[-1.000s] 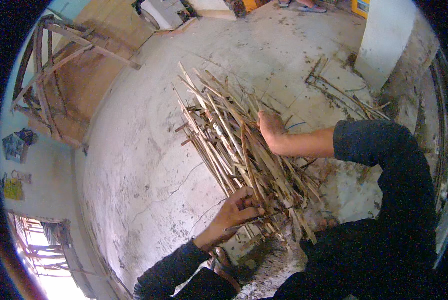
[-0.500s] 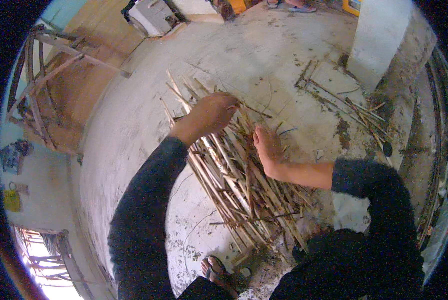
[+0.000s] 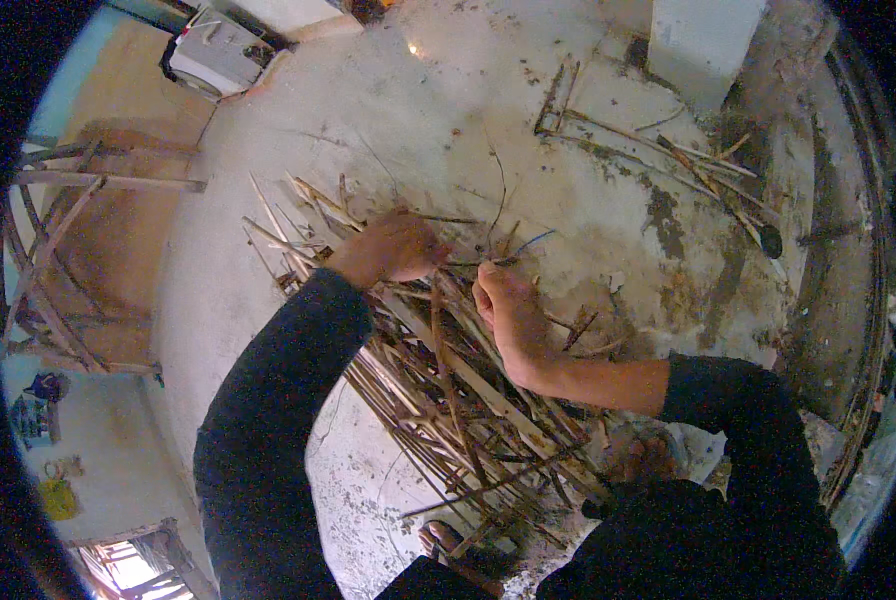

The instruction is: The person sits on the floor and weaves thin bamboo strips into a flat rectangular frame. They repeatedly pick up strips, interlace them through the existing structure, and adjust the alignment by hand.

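Observation:
A loose pile of long dry split sticks (image 3: 448,390) lies on the pale concrete floor in front of me. My left hand (image 3: 393,245) reaches over the far end of the pile, fingers curled down on the stick tips. My right hand (image 3: 503,305) is closed beside it on the pile's upper right edge, pinching a thin dark string (image 3: 523,245) that curves away from its fingers. Both forearms wear dark sleeves. What lies under the left palm is hidden.
More scattered sticks (image 3: 658,140) lie at the far right near a white block (image 3: 703,40). A wooden frame (image 3: 68,260) stands at the left, a white box (image 3: 213,55) at the top left. My sandalled foot (image 3: 448,545) shows at the bottom.
My left hand swung from the near end of the pile up to its far end and now sits lower, close to the right hand. The right hand closed on a thin string.

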`<state>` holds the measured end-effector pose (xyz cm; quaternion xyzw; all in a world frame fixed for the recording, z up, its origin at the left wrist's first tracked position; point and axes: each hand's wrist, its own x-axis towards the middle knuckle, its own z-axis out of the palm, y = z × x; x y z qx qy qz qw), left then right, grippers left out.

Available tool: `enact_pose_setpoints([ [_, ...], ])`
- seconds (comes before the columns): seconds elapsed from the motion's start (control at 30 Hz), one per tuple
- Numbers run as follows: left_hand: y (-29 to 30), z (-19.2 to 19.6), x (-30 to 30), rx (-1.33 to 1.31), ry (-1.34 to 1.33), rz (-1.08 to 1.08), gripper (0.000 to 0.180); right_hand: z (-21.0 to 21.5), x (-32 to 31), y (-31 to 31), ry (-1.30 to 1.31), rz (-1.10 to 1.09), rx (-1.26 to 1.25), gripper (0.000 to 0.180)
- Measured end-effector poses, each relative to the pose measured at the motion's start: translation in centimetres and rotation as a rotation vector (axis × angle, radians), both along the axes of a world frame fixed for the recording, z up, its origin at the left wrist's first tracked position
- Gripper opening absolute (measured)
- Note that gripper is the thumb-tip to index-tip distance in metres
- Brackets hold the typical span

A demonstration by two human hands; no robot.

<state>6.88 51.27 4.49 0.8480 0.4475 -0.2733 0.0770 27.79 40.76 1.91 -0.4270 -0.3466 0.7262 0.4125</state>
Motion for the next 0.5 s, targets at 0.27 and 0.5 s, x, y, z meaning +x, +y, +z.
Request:
enact_pose_setpoints([
  [0.27,-3.4,1.3,-1.9,0.066,-0.175,0.041,0.037,0.2,-0.9,-1.4,-0.002,-0.059,0.205,0.049],
  [0.5,-1.9,-4.1,0.0,-0.084,-0.226,-0.103,0.038,-1.5,-1.0,-1.3,-0.272,-0.010,0.207,0.047],
])
